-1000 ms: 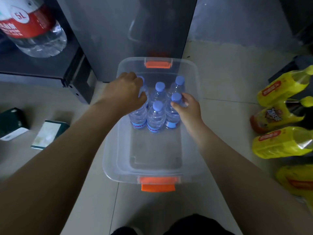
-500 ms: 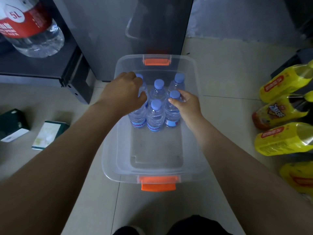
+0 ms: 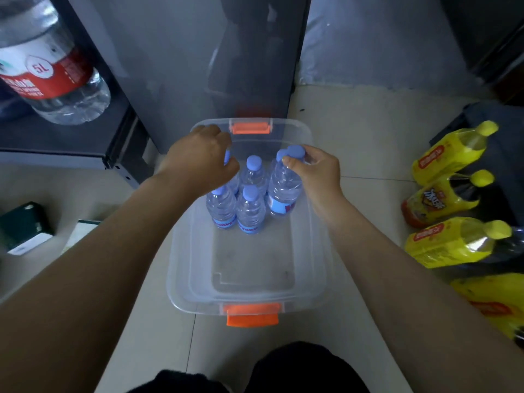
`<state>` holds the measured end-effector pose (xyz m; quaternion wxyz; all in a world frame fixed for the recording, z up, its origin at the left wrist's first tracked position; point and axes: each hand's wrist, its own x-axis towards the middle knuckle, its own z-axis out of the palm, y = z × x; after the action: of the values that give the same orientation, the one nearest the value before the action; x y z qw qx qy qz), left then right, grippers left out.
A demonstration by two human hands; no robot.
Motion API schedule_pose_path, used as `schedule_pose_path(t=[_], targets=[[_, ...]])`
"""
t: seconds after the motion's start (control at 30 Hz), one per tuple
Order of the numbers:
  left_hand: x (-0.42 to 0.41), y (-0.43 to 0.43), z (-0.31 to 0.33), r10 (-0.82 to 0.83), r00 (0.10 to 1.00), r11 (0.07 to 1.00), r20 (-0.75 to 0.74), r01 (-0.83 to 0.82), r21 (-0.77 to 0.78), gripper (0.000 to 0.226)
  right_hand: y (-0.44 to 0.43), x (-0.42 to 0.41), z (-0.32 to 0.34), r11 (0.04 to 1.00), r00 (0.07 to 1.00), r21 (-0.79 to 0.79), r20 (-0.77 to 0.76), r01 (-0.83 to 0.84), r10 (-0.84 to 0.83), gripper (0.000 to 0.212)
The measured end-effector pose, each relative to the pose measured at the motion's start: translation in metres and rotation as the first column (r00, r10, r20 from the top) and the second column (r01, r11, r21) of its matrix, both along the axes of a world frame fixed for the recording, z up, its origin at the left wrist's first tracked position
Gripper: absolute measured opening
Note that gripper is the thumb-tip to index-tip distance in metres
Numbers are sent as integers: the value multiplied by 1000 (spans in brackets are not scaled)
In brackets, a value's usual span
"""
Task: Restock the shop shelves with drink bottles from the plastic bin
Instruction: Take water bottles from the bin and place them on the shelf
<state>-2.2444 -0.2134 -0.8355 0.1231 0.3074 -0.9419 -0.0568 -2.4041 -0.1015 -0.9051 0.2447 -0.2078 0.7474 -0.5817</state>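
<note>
**Q:** Which step is shown, and how are the hands set?

**A:** Bottles are being taken from the plastic bin, which sits on the floor tiles. The right hand pinches the neck of the right-front bottle just under its blue cap. That bottle stands higher than its neighbours and leans slightly. The left hand has its fingers curled over the top of the rear-left bottle, and it appears to grasp it. Only a sliver of that bottle's cap shows.

**Q:** How is the step done well?

**A:** Draw each bottle straight up until its base passes the rim. About 6 bottles stand packed at the bin's far end, so a sideways pull would likely topple the front-middle bottle just beside. A neck pinch may slip, and more fingers round the shoulder would be safer.

**Q:** What lies around?

**A:** A grey shelf holding a 5L water jug stands beyond, at the left. Yellow drink bottles lie at the right, well apart from the bin. The far orange latch is just beside the left hand and could catch its knuckles.
</note>
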Motion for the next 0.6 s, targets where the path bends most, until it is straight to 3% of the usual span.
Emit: schedule_pose_path(t=[0.27,0.6], targets=[[-12,9,130,-34,999,999,36,33,15,35,15,-8,140,996,998,-82,47,35,-32,21],[-38,43,373,-103,990,994,92,106,-23,32,59,-30,399,987,995,-129,41,96,-91,21]])
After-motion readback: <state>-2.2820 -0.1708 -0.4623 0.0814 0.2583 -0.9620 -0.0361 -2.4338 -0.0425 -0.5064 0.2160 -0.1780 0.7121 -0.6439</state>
